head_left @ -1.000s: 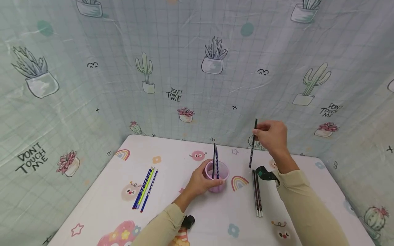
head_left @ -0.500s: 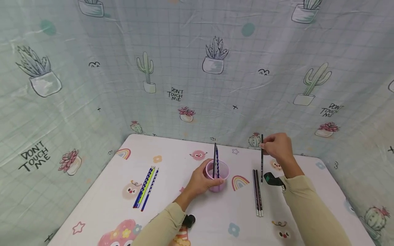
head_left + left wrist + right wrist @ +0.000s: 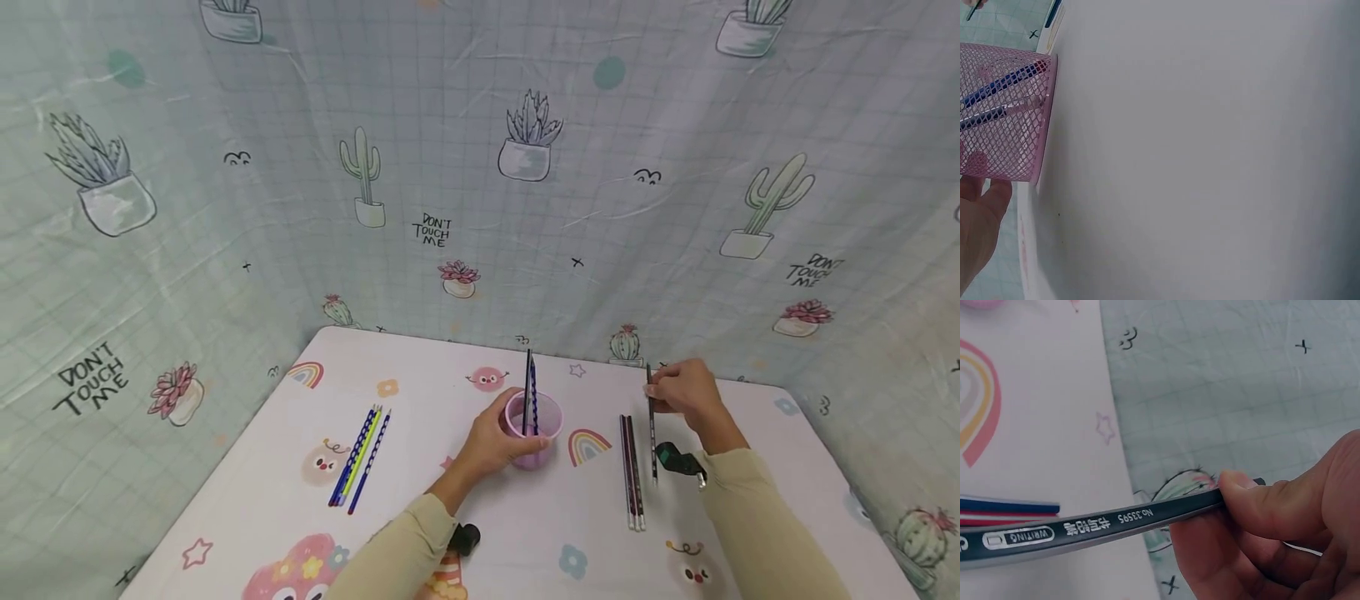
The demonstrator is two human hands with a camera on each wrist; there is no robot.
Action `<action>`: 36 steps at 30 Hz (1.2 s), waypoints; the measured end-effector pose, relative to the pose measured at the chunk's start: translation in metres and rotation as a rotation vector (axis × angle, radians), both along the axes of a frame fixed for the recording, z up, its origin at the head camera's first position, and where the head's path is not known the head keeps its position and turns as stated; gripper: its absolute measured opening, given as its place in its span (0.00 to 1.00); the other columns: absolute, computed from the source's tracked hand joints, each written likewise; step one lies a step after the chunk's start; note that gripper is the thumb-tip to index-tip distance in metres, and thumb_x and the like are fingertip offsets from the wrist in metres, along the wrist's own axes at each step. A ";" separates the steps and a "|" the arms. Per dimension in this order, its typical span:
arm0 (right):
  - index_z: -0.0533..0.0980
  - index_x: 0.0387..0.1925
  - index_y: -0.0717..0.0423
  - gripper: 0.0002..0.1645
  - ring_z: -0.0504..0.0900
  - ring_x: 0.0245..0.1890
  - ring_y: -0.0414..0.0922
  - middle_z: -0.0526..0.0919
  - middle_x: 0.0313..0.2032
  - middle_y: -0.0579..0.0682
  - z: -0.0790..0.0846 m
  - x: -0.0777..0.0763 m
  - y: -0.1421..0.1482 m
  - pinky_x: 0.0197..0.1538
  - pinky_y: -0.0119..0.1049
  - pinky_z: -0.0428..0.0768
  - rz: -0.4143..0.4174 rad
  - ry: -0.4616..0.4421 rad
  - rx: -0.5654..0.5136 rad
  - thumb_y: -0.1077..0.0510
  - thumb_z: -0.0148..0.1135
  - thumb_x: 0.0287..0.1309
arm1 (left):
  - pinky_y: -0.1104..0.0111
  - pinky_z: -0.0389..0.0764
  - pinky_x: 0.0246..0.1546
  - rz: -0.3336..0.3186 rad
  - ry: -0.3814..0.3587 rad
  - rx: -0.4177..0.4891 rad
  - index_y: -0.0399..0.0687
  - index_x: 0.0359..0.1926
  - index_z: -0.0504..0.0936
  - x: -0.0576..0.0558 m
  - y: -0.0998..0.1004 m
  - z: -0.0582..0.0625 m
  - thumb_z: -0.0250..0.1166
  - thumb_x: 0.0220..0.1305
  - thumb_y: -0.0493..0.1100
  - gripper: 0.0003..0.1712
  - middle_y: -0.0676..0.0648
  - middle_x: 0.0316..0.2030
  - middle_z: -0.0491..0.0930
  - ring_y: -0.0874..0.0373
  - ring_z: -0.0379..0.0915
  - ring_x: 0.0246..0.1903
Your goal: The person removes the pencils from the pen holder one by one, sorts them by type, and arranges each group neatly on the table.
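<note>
My left hand [image 3: 491, 446] curls round a pink mesh pencil cup [image 3: 1004, 150], which stands upright mid-table. In it lean a black pencil [image 3: 527, 387] and a blue patterned pencil [image 3: 1007, 84]. Between thumb and fingers, my right hand [image 3: 686, 392] pinches a dark pencil [image 3: 1091, 526] near its far end; white print, including "WRITING", shows on its side in the right wrist view. This pencil slants down close to the table, just right of several dark pencils [image 3: 632, 471] lying side by side. Whether its lower tip touches the table cannot be told.
On the left side of the white printed table [image 3: 420, 367] lie several blue patterned pencils [image 3: 369, 462] and a yellow-green pencil [image 3: 363, 458]. A hanging cloth [image 3: 480, 208] with cactus drawings encloses the table at the back and sides.
My right hand has moved right and down with the dark pencil, from above the row's far end to beside it on the right. The left hand and cup have stayed in place.
</note>
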State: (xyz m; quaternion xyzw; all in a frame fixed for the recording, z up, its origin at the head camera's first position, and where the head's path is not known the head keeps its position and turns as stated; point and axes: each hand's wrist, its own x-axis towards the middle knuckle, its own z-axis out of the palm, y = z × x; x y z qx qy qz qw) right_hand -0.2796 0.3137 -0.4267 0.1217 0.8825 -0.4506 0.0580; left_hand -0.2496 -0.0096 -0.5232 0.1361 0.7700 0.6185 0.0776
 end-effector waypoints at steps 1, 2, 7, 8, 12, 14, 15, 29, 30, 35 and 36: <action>0.76 0.57 0.80 0.22 0.87 0.31 0.41 0.84 0.49 0.71 -0.003 0.000 0.002 0.39 0.40 0.91 0.000 -0.010 -0.009 0.67 0.63 0.67 | 0.52 0.83 0.62 -0.002 0.000 0.003 0.67 0.70 0.72 0.000 0.000 0.000 0.81 0.55 0.50 0.43 0.49 0.63 0.79 0.51 0.77 0.59; 0.76 0.56 0.79 0.21 0.87 0.31 0.41 0.85 0.47 0.69 -0.005 0.000 0.004 0.39 0.40 0.90 0.000 -0.023 -0.014 0.67 0.63 0.67 | 0.52 0.83 0.62 -0.003 0.001 0.005 0.67 0.70 0.72 0.000 0.001 0.001 0.82 0.55 0.50 0.43 0.49 0.63 0.80 0.51 0.77 0.59; 0.77 0.55 0.78 0.21 0.86 0.28 0.40 0.87 0.39 0.61 -0.018 0.001 0.008 0.37 0.38 0.90 -0.006 -0.067 -0.010 0.66 0.64 0.66 | 0.52 0.83 0.62 -0.006 0.001 0.017 0.67 0.70 0.72 0.001 0.001 0.002 0.81 0.55 0.50 0.43 0.49 0.63 0.80 0.50 0.77 0.59; 0.77 0.55 0.78 0.21 0.86 0.28 0.40 0.87 0.38 0.61 -0.020 0.001 0.009 0.37 0.38 0.90 -0.007 -0.071 -0.014 0.66 0.64 0.65 | 0.52 0.83 0.62 -0.005 0.002 0.019 0.67 0.70 0.72 0.001 0.001 0.002 0.81 0.55 0.49 0.43 0.49 0.63 0.80 0.50 0.77 0.59; 0.77 0.53 0.78 0.20 0.85 0.28 0.42 0.86 0.37 0.61 -0.029 0.001 0.008 0.36 0.38 0.89 -0.017 -0.081 -0.021 0.67 0.65 0.64 | 0.52 0.84 0.61 -0.002 0.002 0.025 0.67 0.70 0.72 0.000 0.000 0.003 0.81 0.55 0.49 0.43 0.48 0.63 0.79 0.49 0.77 0.59; 0.78 0.53 0.78 0.20 0.85 0.28 0.43 0.85 0.36 0.60 -0.033 0.001 0.008 0.35 0.38 0.89 -0.032 -0.100 -0.027 0.67 0.65 0.64 | 0.52 0.84 0.61 0.001 -0.001 0.021 0.67 0.70 0.72 -0.001 0.000 0.003 0.82 0.55 0.49 0.43 0.49 0.63 0.80 0.50 0.77 0.59; 0.78 0.53 0.78 0.19 0.84 0.28 0.44 0.85 0.36 0.60 -0.035 0.001 0.008 0.35 0.37 0.89 -0.043 -0.111 -0.027 0.67 0.65 0.64 | 0.52 0.84 0.61 0.002 -0.001 0.019 0.67 0.70 0.72 -0.001 0.000 0.003 0.82 0.55 0.50 0.43 0.49 0.62 0.80 0.50 0.77 0.59; 0.78 0.50 0.77 0.16 0.81 0.27 0.44 0.83 0.32 0.55 -0.062 0.002 0.015 0.32 0.35 0.85 -0.079 -0.170 -0.089 0.69 0.66 0.63 | 0.53 0.84 0.61 -0.003 -0.012 0.031 0.68 0.70 0.72 0.001 0.000 0.003 0.81 0.55 0.49 0.43 0.49 0.62 0.80 0.50 0.77 0.59; 0.78 0.49 0.77 0.16 0.81 0.26 0.43 0.83 0.31 0.54 -0.064 0.002 0.015 0.31 0.34 0.85 -0.082 -0.171 -0.095 0.69 0.66 0.63 | 0.53 0.84 0.61 -0.003 -0.010 0.032 0.67 0.70 0.72 0.000 0.000 0.003 0.81 0.55 0.49 0.43 0.49 0.62 0.80 0.50 0.77 0.59; 0.79 0.48 0.77 0.14 0.80 0.23 0.43 0.83 0.27 0.51 -0.071 -0.001 0.013 0.29 0.34 0.84 -0.102 -0.201 -0.104 0.70 0.65 0.62 | 0.54 0.85 0.60 -0.005 -0.010 0.025 0.69 0.69 0.72 -0.001 0.000 0.002 0.82 0.55 0.50 0.42 0.50 0.62 0.80 0.51 0.77 0.59; 0.80 0.47 0.76 0.14 0.80 0.23 0.43 0.82 0.26 0.51 -0.072 -0.001 0.013 0.29 0.34 0.84 -0.106 -0.212 -0.101 0.70 0.65 0.62 | 0.54 0.85 0.60 -0.006 -0.009 0.020 0.69 0.69 0.72 -0.001 0.000 0.002 0.82 0.55 0.51 0.42 0.50 0.62 0.80 0.51 0.77 0.59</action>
